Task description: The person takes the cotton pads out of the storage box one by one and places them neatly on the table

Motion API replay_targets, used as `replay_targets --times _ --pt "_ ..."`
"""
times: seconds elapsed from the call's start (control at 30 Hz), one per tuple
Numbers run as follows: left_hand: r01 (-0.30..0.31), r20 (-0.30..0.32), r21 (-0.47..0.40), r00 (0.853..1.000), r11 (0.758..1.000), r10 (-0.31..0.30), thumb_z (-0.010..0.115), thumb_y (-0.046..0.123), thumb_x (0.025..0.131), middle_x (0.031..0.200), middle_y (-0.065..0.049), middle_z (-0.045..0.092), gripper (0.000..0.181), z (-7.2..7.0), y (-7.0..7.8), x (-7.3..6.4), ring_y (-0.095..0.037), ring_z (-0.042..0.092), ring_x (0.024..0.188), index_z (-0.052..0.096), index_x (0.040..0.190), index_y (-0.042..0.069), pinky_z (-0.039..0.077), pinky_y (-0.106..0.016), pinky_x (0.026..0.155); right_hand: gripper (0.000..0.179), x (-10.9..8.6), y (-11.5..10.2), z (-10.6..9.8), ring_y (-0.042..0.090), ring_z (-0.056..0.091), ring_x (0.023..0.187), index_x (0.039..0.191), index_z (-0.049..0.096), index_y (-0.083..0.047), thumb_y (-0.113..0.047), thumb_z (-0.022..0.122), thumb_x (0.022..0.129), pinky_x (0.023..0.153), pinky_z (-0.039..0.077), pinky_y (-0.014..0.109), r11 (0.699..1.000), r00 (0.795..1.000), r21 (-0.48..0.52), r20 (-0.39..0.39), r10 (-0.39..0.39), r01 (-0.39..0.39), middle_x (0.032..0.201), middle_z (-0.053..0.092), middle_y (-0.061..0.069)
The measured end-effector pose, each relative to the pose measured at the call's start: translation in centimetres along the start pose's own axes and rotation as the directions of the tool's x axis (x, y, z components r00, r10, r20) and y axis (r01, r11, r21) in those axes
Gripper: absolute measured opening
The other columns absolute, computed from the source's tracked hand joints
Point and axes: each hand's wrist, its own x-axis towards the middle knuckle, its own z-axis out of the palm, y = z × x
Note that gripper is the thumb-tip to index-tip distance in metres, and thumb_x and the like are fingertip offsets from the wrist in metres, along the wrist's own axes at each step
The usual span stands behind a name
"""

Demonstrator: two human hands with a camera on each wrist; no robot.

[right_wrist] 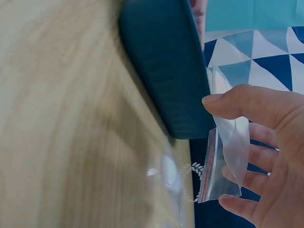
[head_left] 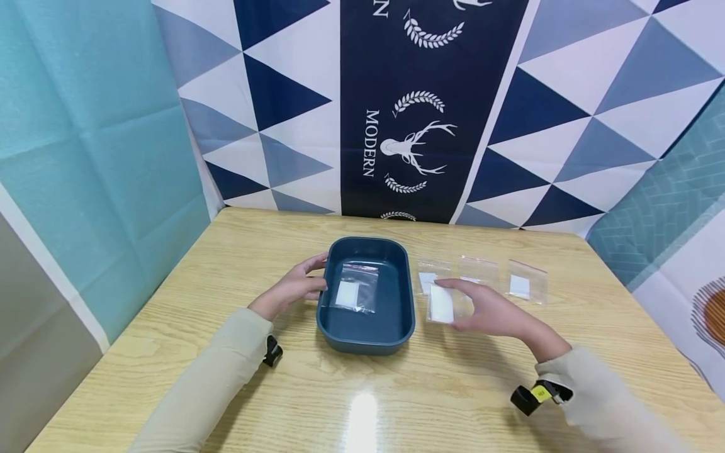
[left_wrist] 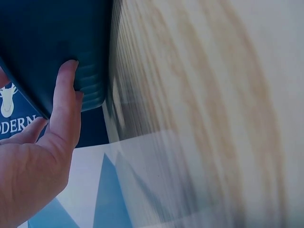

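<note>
A dark blue rectangular tub stands on the table, with one clear zip bag holding a white piece lying inside. My left hand is at the tub's left side; in the left wrist view its fingers lie fairly straight against the outer wall. To the right of the tub, my right hand pinches another clear zip bag with a white piece in it. The right wrist view shows the thumb on one face of this bag and fingers behind it.
Behind the right hand lie several more zip bags: one at the left, a middle one, and one at the right. The wooden table ends at a patterned cloth backdrop.
</note>
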Motion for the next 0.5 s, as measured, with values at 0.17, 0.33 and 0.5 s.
replay_targets --times 0.17,0.33,0.5 --pt "-0.002 -0.012 0.010 1.000 1.000 0.003 0.054 -0.001 0.083 0.144 -0.012 0.031 0.073 0.0 -0.1 0.0 -0.032 0.049 0.116 0.027 0.148 0.017 0.050 -0.040 0.085 0.070 -0.6 0.0 0.9 0.031 0.050 0.113 0.134 0.048 -0.005 -0.008 0.078 0.070 0.090 0.043 0.049 1.000 1.000 0.012 0.011 0.012 -0.012 0.129 0.052 0.016" --pt "-0.003 -0.011 0.007 1.000 1.000 0.003 0.053 -0.001 0.082 0.144 -0.012 0.031 0.073 0.0 -0.2 0.0 -0.032 0.049 0.116 0.026 0.148 0.017 0.050 -0.041 0.085 0.069 -1.0 -0.1 1.7 0.033 0.046 0.119 0.134 0.047 -0.003 -0.007 0.077 0.071 0.094 0.040 0.051 0.999 0.999 0.030 0.032 0.015 -0.016 0.131 0.050 0.016" --pt "-0.006 -0.008 0.008 1.000 1.000 0.006 0.054 -0.001 0.083 0.144 -0.012 0.031 0.073 0.0 -0.2 0.0 -0.032 0.049 0.116 0.026 0.148 0.016 0.050 -0.041 0.085 0.076 -1.4 0.1 2.1 0.036 0.041 0.124 0.135 0.046 -0.003 -0.009 0.079 0.068 0.097 0.037 0.053 0.999 0.998 0.046 0.061 0.012 -0.015 0.135 0.046 0.017"
